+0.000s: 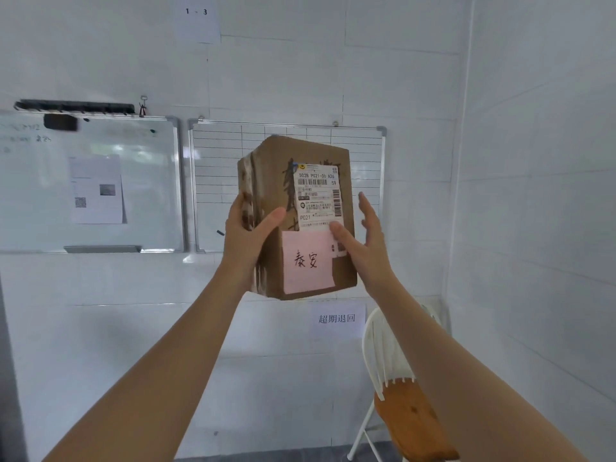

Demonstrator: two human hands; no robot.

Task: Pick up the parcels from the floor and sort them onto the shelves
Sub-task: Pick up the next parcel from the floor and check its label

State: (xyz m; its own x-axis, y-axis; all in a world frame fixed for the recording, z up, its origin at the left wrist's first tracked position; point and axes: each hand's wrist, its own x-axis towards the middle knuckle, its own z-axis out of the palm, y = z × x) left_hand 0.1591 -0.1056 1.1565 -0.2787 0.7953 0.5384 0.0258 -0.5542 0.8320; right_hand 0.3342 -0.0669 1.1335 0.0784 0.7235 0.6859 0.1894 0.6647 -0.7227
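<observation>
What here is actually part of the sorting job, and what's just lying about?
Part of the job: parcel, its label and pink note, left hand gripping it, right hand touching it.

Lying about: plain whiteboard, gridded whiteboard, chair.

bright, even, cool light; shadows faint. soft glare on the left whiteboard (pixel 90 181). slight overall softness, yet the parcel (pixel 270 175) label (pixel 316 195) reads. wall (pixel 533 161) lines bow near edges.
</observation>
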